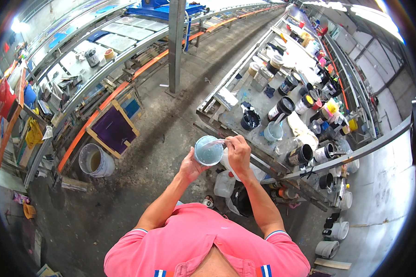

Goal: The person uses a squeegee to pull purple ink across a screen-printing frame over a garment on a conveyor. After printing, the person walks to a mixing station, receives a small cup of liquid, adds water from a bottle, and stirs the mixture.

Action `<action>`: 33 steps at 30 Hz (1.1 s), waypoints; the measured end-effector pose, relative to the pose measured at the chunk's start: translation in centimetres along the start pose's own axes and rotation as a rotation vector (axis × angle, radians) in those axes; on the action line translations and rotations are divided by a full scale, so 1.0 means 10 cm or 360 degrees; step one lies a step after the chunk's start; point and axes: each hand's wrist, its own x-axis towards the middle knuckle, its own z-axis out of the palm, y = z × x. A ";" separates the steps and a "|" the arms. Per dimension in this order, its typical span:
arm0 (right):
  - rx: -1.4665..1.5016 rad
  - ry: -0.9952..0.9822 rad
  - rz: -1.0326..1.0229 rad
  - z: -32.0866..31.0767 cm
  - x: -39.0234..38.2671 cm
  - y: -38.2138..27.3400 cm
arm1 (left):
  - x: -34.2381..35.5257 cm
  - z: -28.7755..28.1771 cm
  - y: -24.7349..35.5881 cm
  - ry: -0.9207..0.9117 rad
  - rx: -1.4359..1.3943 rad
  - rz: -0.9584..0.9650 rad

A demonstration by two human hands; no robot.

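Observation:
My left hand (192, 166) holds a light-blue plastic cup (208, 155) from its left and lower side, with the cup's mouth facing up toward me. Pale blue-grey stuff coats the inside. In my right hand (238, 155), closed fingers grip the end of a pale translucent stirring stick (216, 142), whose other end reaches over the rim into the cup. Whether the stick touches the bottom I cannot tell. Both hands are in front of my chest, above the floor, near the left edge of the work table.
To the right stands a long table (226, 121) crowded with paint tubs, among them a black-smeared bucket (250, 120) and a light-blue jug (273, 132). A white bucket (96, 160) and a framed purple screen (113, 128) are on the left. A metal post (174, 51) rises ahead. Plastic containers (224, 183) stand below my hands.

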 end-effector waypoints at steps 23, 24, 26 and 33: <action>-0.0425 0.0100 -0.0034 -0.04 -0.23 -0.06 | 0.10 -0.05 -0.06 -0.0150 -0.0029 -0.0036; -0.0497 0.0031 -0.0021 -0.05 -0.30 -0.09 | 0.11 -0.06 -0.06 -0.0113 -0.0023 -0.0031; -0.0313 0.0020 -0.0040 0.03 -0.35 -0.08 | 0.16 -0.07 -0.07 -0.0038 -0.0013 -0.0040; -0.0339 0.0220 -0.0132 -0.01 -0.10 0.01 | 0.13 0.10 0.00 -0.0149 -0.0085 -0.0043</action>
